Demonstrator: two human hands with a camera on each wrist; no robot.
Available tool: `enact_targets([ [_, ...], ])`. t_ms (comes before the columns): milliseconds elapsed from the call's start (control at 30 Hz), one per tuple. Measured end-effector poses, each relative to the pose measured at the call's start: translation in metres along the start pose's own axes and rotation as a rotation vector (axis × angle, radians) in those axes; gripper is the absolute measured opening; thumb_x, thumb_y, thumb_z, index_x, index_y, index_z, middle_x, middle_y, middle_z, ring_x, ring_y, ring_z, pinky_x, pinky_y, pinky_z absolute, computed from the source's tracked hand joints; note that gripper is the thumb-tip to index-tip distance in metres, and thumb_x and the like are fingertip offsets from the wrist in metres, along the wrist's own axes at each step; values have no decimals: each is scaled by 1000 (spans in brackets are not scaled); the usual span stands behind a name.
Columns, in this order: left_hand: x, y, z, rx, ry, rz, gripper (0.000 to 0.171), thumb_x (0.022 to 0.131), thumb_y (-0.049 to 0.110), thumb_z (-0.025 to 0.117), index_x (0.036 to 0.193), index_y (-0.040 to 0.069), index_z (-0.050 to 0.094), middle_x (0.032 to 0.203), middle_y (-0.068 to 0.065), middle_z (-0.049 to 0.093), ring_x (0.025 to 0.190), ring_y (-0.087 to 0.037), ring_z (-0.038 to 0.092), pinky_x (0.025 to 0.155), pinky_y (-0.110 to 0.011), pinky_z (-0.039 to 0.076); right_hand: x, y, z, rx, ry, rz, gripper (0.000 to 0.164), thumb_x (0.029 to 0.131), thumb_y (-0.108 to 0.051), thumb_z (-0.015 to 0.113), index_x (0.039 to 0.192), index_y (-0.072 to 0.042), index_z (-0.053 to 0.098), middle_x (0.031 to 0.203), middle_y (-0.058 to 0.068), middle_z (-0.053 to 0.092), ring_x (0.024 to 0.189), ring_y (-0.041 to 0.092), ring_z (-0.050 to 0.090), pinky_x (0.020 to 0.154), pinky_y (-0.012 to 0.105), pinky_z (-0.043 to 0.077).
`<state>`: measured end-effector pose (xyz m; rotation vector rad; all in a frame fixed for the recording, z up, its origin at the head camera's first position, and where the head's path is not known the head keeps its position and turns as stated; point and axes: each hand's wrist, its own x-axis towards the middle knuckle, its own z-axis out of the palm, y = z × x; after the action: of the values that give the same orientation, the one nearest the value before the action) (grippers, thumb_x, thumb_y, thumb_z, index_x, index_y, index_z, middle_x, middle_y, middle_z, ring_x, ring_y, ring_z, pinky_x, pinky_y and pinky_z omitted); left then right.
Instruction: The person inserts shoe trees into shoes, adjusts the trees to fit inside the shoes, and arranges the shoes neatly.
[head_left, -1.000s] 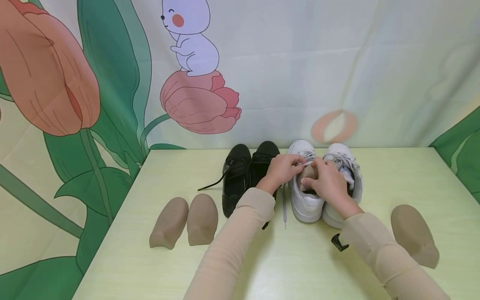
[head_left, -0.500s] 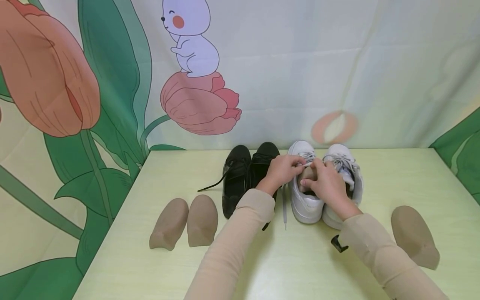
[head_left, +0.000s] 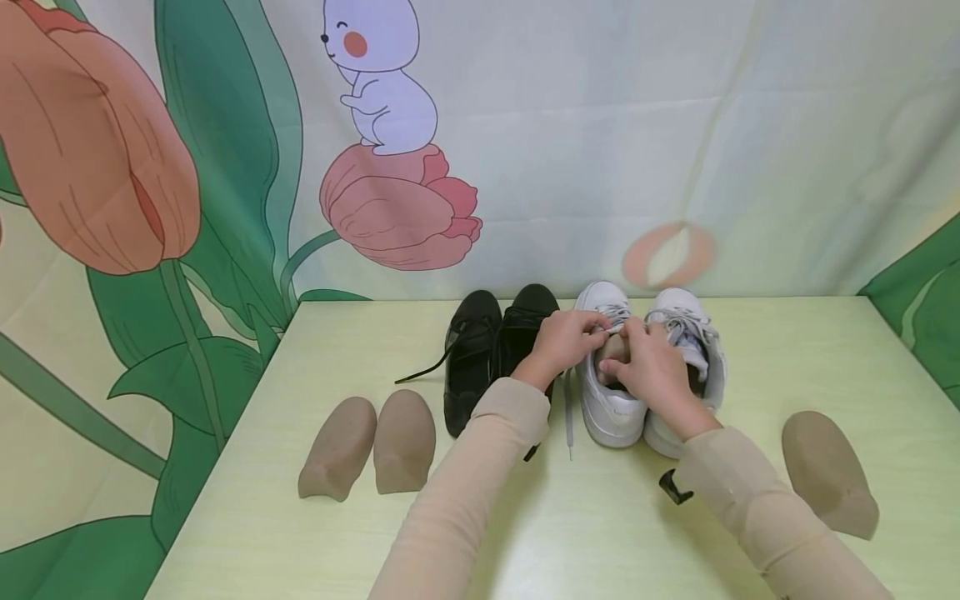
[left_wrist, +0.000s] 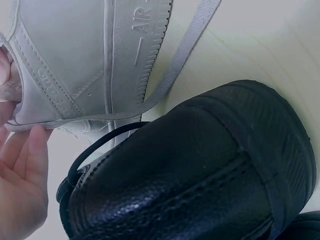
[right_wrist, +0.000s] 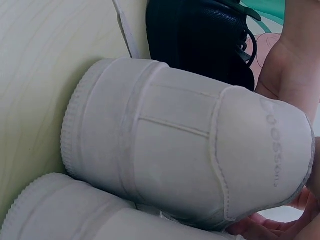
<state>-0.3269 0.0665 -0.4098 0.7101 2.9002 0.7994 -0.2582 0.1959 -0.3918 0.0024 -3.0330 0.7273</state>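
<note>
My left hand (head_left: 564, 342) pinches the grey-white shoelace (left_wrist: 65, 120) of the left white sneaker (head_left: 613, 417), near the top of its lacing. Over that sneaker's opening, my right hand (head_left: 657, 367) grips the right side of its collar, thumb toward the inside and fingers bent along the outside; part of this grip is hidden. Inside the opening sits a brown moulded shoe insert (head_left: 617, 350). The right white sneaker (head_left: 708, 367) stands alongside, partly under my right hand. A pair of black shoes (head_left: 472, 358) stands to the left, one partly behind my left hand.
Two brown shoe inserts (head_left: 405, 442) lie on the table (head_left: 585, 533) at left, another insert (head_left: 828, 475) at right. A black shoelace trails left from the black shoes. Behind the table's back edge hangs a printed cloth (head_left: 555, 167).
My right hand and wrist have shifted very slightly left over the sneaker's opening. The left hand keeps its pinch on the shoelace, and the shoes and loose inserts stay put.
</note>
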Motion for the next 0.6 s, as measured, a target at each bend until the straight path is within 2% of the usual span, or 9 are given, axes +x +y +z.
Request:
enact_targets([
  [333, 0, 1, -1, 16, 9, 6, 17, 89, 33, 53, 99, 27, 65, 71, 9, 58, 71, -9, 50, 64, -20, 36, 2, 1, 3, -43, 16, -34, 45, 79, -30, 66, 105, -2, 43, 103, 24, 46, 83, 41, 52, 62, 44, 40],
  [600, -1, 2, -1, 16, 2, 4, 16, 89, 30, 53, 99, 27, 65, 73, 8, 59, 71, -9, 50, 63, -19, 36, 0, 3, 4, -23, 29, -36, 44, 80, -31, 66, 107, -3, 45, 102, 22, 47, 84, 39, 52, 63, 44, 40],
])
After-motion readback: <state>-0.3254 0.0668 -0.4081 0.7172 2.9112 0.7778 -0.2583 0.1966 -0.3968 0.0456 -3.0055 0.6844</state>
